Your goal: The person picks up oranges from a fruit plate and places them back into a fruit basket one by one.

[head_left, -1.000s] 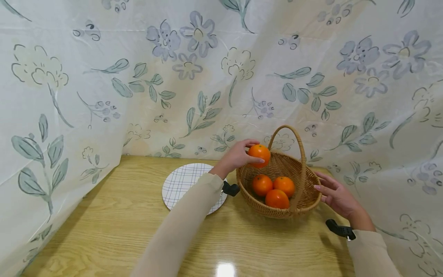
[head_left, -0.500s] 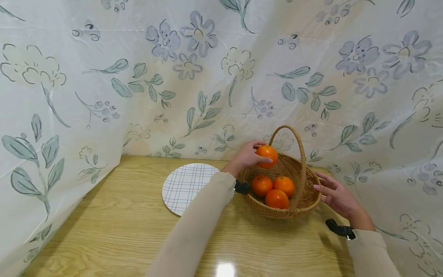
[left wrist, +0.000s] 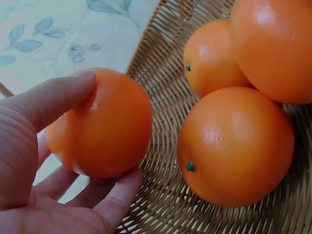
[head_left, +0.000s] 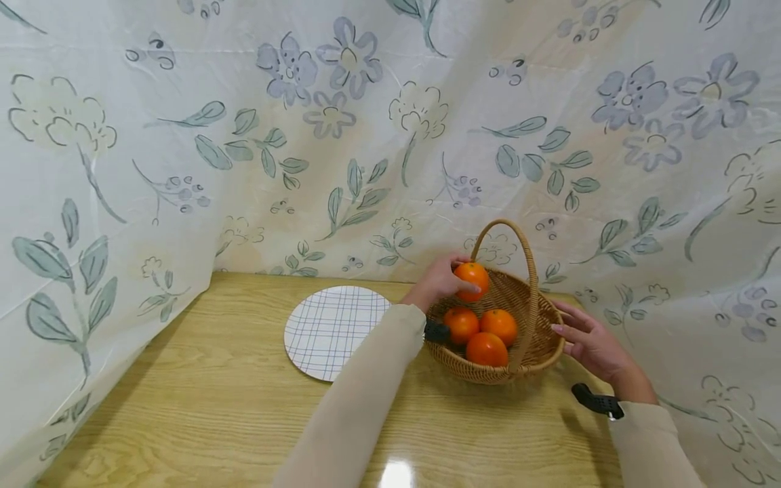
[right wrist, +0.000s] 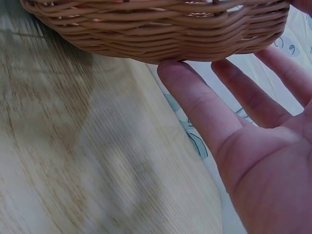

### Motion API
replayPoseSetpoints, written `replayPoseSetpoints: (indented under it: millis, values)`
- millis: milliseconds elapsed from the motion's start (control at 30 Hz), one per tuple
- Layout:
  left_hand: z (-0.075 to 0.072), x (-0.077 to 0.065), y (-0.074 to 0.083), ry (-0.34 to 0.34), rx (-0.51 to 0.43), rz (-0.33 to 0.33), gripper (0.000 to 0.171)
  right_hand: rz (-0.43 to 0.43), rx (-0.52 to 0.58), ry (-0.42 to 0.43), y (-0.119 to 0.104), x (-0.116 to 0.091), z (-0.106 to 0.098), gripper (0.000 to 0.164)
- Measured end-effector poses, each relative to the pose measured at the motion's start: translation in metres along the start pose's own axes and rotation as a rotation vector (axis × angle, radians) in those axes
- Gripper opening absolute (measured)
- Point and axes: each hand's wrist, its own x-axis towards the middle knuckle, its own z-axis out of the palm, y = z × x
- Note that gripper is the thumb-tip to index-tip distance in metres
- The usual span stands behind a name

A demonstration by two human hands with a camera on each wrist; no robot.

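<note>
My left hand (head_left: 436, 281) grips an orange (head_left: 474, 278) between thumb and fingers, over the left back part of a wicker basket (head_left: 482, 373). In the left wrist view, the thumb lies on top of this orange (left wrist: 105, 126) and the fingertips come under it. Lower in the basket sit three more oranges, the front orange (head_left: 487, 349) touching the two behind. At the basket's right rim is my right hand (head_left: 594, 346), thumb over the edge and fingers beneath. From the right wrist, the fingertips meet the underside of the woven wall (right wrist: 170, 39).
A round white plate or mat (head_left: 335, 332) with a blue grid lies left of the basket, partly behind my left sleeve. The basket's tall handle (head_left: 531, 285) arches over its right half. Floral cloth (head_left: 329, 169) hangs behind the wooden table (head_left: 213, 407) and along both sides.
My left hand has carried the orange rightward and then slightly down into the basket's left back side. The right hand stays at the rim.
</note>
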Motion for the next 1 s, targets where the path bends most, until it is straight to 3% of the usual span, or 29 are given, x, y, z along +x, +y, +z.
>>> replayPoseSetpoints:
  millis: [500, 867, 1000]
  values:
    - [0.014, -0.001, -0.002, -0.003, 0.098, -0.086, 0.067, -0.003, 0.024, -0.014, 0.003, 0.003, -0.003, 0.062]
    - [0.015, -0.003, 0.002, -0.037, 0.078, -0.091, 0.058, -0.008, 0.028, -0.007, 0.002, 0.002, -0.003, 0.06]
    - [0.011, -0.003, 0.002, -0.073, 0.003, -0.106, 0.057, -0.009, 0.031, -0.01, 0.002, 0.001, -0.003, 0.061]
